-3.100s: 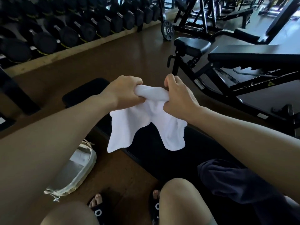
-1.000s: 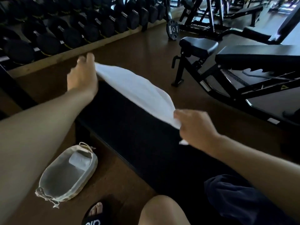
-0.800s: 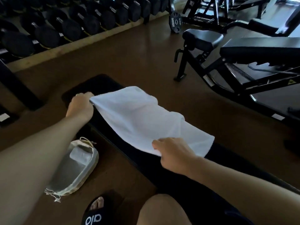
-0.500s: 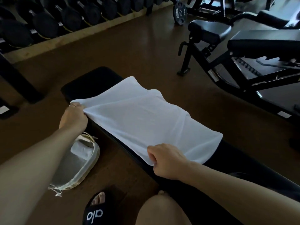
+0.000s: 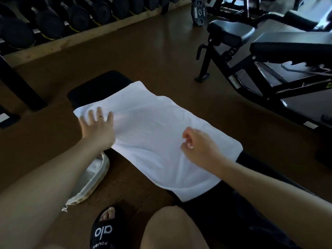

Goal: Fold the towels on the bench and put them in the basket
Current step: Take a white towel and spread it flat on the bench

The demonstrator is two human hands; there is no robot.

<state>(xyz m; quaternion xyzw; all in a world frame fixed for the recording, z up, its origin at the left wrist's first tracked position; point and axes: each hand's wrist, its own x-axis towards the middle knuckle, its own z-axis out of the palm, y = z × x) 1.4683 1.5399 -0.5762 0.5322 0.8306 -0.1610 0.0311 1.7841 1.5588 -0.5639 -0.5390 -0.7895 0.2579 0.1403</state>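
Gym bench (image 5: 100,83) holds towel (image 5: 152,133); fingers spread flat left, curled empty right; sandal (image 5: 103,230) reads "alo".

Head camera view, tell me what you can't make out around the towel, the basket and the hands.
- Basket: the left forearm covers most of it, so its contents can't be counted.
- Left hand: motion-blurred; contact with the white towel is uncertain.
- Right hand: fingers curled, a pinch on the towel is unclear.
- Bench: the towel hides its middle.

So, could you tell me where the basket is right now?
The basket sits on the floor left of the bench, partly hidden under the left forearm.
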